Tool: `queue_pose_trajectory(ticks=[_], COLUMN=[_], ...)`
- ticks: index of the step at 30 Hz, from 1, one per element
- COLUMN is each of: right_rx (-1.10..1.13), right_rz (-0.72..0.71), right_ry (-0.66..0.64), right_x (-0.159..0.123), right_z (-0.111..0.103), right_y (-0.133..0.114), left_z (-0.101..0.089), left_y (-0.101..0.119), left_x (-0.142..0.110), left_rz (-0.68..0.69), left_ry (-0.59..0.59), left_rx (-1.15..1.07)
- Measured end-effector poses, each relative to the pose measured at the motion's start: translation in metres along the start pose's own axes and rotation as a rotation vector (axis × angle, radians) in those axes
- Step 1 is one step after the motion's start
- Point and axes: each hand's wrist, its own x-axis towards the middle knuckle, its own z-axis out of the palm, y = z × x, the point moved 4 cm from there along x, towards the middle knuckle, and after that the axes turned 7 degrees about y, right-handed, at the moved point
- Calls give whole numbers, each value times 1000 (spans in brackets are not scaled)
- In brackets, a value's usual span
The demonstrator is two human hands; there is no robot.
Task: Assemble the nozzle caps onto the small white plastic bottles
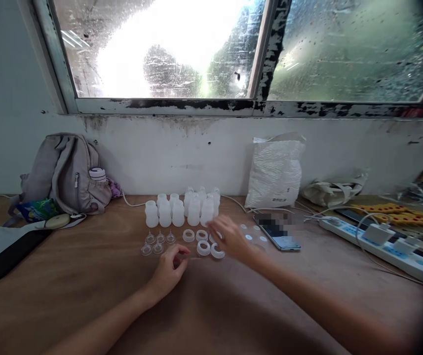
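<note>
My left hand (170, 267) rests low over the table, fingers curved and the gap to the thumb showing, with nothing in it. Just behind it lie several clear bottle nipples (158, 248). My right hand (229, 237) reaches over several white collar rings (203, 248), its bent fingers near the lower part of a small baby bottle fitted with a nipple (207, 209); whether they touch it I cannot tell. Left of that bottle's group stand several open-topped white bottles (165, 213). Small white discs (249, 237) lie right of my right hand, which partly hides some rings.
A phone (278, 232) and a white power strip (381, 246) with cables lie to the right. Behind them are a white plastic package (276, 172) and a cloth bag (335, 191). At the left are a grey backpack (65, 172) and a black flat strip (11, 254).
</note>
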Motion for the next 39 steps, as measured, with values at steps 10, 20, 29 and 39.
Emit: queue_pose_trajectory(ticks=[10,20,29,39], right_rx=[112,132,-7,-178], right_rz=[66,67,129,246], right_ry=[-9,-26,-11,-64], right_x=[-66,-68,-71,-74], right_z=[8,8,10,14], right_y=[-5,-5,1,6], left_z=[-55,-64,-69,-59], left_y=[11,-29,20,-12], left_x=[130,219,182,62], left_rz=[302,115,340,267], left_ry=[40,-359,-294,-466], left_rx=[632,839,838,749])
